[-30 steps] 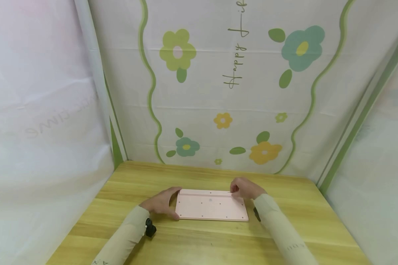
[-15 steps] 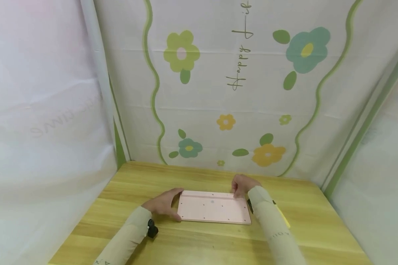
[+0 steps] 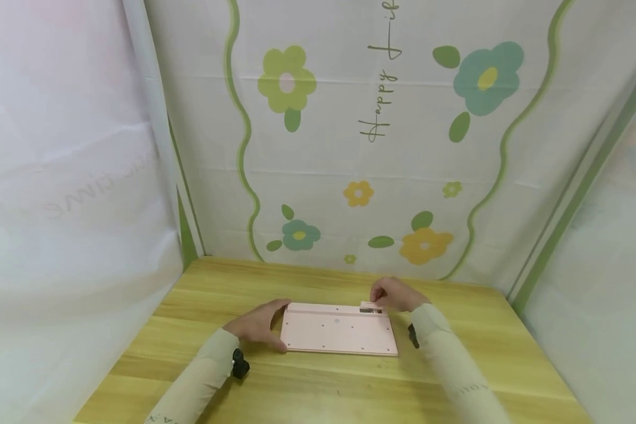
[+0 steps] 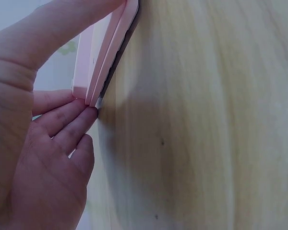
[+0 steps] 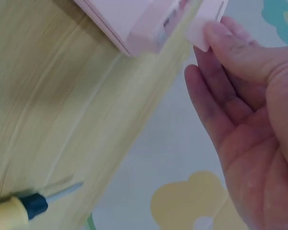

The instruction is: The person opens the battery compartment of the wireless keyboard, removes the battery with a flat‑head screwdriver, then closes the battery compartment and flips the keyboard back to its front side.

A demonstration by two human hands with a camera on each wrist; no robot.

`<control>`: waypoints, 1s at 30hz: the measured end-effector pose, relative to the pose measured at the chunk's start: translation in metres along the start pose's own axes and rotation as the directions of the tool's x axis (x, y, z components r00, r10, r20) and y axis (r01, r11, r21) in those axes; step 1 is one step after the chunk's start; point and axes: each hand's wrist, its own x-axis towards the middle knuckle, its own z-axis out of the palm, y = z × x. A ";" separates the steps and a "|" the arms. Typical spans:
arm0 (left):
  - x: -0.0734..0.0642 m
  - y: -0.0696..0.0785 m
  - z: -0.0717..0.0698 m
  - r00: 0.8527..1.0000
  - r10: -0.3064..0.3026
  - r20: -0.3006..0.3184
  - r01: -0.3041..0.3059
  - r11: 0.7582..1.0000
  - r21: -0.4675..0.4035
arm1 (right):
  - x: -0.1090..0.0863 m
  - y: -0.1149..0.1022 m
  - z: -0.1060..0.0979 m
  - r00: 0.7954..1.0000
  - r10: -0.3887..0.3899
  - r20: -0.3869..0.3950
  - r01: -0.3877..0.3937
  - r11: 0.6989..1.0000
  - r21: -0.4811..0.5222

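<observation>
A pink keyboard (image 3: pixel 312 338) lies face down on the table, its back dotted with small screws. My left hand (image 3: pixel 257 323) holds its left end, thumb on the near corner and fingers at the far one; in the left wrist view the fingertips touch the keyboard's edge (image 4: pixel 93 86). At the far right corner, my right hand (image 3: pixel 398 294) pinches a small pink battery cover (image 5: pixel 204 24) between thumb and fingers. The cover is raised off the keyboard, baring a dark battery compartment (image 3: pixel 370 310). What is inside the compartment is too small to tell.
A screwdriver (image 5: pixel 12 213) with a yellow handle and dark collar lies on the wooden table (image 3: pixel 297 388), right of the keyboard; the right arm hides it in the head view. White flowered cloth (image 3: pixel 318 147) hangs behind and at both sides.
My right hand has lifted the battery cover from the keyboard's far right corner, and the compartment now shows. The left hand keeps its hold on the left end.
</observation>
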 end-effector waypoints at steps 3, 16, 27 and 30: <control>-0.001 0.001 -0.001 1.000 0.002 0.002 -0.002 1.000 -0.007 | -0.004 0.006 -0.004 0.999 -0.019 -0.045 0.017 0.999 -0.038; -0.001 0.000 0.001 1.000 -0.011 0.010 0.011 1.000 0.004 | -0.031 0.037 0.006 0.975 0.031 -0.218 -0.050 0.995 -0.083; -0.003 0.004 0.000 1.000 -0.023 0.009 0.023 1.000 -0.010 | -0.037 0.055 0.022 0.957 0.151 -0.248 -0.171 0.984 -0.058; -0.003 0.005 -0.001 1.000 -0.026 0.009 0.026 0.999 -0.020 | -0.036 0.056 0.024 0.955 0.162 -0.249 -0.184 0.981 -0.068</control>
